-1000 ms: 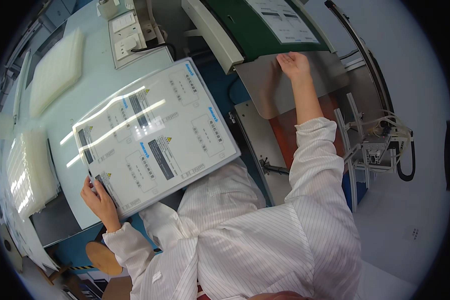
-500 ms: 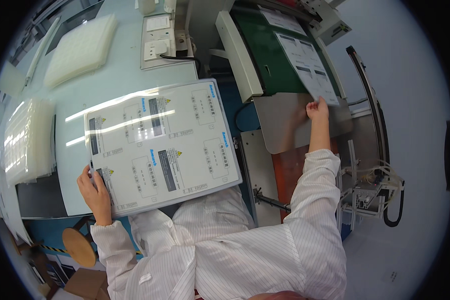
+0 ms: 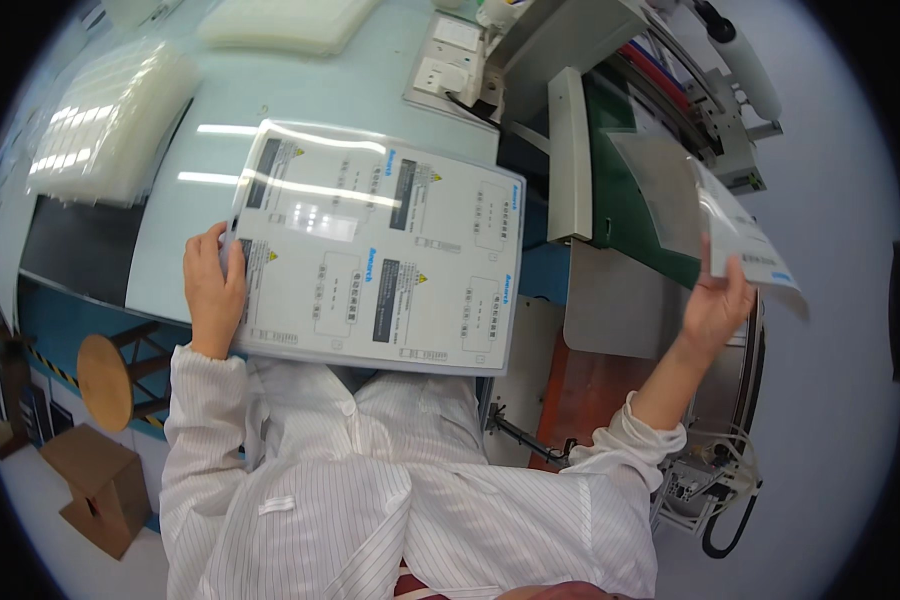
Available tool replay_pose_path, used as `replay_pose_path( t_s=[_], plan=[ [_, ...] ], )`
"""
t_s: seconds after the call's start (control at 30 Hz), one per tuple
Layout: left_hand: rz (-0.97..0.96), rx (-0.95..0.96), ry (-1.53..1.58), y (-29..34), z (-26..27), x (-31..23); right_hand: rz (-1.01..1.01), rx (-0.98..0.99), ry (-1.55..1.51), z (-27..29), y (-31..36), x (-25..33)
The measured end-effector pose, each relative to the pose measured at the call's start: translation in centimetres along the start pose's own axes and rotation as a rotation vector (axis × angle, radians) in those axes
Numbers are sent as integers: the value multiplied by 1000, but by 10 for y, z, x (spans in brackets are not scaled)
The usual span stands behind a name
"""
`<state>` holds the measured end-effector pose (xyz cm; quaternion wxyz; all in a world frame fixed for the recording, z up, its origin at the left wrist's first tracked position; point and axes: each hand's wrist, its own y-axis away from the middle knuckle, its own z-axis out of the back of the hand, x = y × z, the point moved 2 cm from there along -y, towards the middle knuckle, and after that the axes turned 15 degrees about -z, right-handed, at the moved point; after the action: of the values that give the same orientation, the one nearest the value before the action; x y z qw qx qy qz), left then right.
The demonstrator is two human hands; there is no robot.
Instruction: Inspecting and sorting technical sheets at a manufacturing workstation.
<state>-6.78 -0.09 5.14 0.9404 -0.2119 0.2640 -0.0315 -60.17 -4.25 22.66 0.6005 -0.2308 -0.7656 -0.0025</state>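
Note:
A stack of clear printed plastic sheets (image 3: 300, 240), with label panels in black, blue and yellow, lies over the table's near edge and juts out above my lap. My left hand (image 3: 215, 290) rests against its left edge, fingers stretched and the thumb apart along the side. Off to the right, my right hand (image 3: 718, 310) pinches the near end of a single printed sheet (image 3: 745, 225). This sheet is raised and curls over the hand, tilted above the green conveyor belt (image 3: 615, 190). Part of its print is hidden by glare and the bend.
On the pale table (image 3: 210, 190) sit piles of clear sheets (image 3: 110, 130) at the far left and back. A socket box (image 3: 450, 65) stands behind the stack. Machine rails (image 3: 740, 90) lie beyond the belt. A stool (image 3: 105, 380) and cardboard box (image 3: 100, 490) stand lower left.
My right hand has lifted the printed sheet up from the belt and out to the right, bending it. The left hand stays at the stack's edge while the whole view has shifted.

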Motion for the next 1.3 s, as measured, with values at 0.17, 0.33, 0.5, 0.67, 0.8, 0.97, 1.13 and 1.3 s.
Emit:
replay_pose_path(
  t_s=[0.17, 0.33, 0.5, 0.67, 0.8, 0.97, 1.13, 1.3],
  plan=[
    [12, -108, 121, -3, 3, 2, -91, 605, -486, -54, 45, 46],
    [-76, -317, 512, 5, 21, 4, -92, 567, -133, -21, 71, -13],
    [387, -220, 1139, 6, 45, 8, -741, 440, -120, -49, 122, -85],
    [494, 184, 1010, 0, 36, 25, -985, 293, 148, -37, 169, -121],
    [449, 139, 776, 2, 29, 23, -1063, 218, 404, -45, 183, -124],
    [349, 33, 514, 1, 29, 11, -998, 166, 689, -47, 190, -128],
    [299, 35, 430, 2, 26, 8, -878, 81, 765, -48, 201, -131],
    [235, 47, 387, 5, 19, 14, -694, 72, 871, -47, 202, -132]
  ],
)
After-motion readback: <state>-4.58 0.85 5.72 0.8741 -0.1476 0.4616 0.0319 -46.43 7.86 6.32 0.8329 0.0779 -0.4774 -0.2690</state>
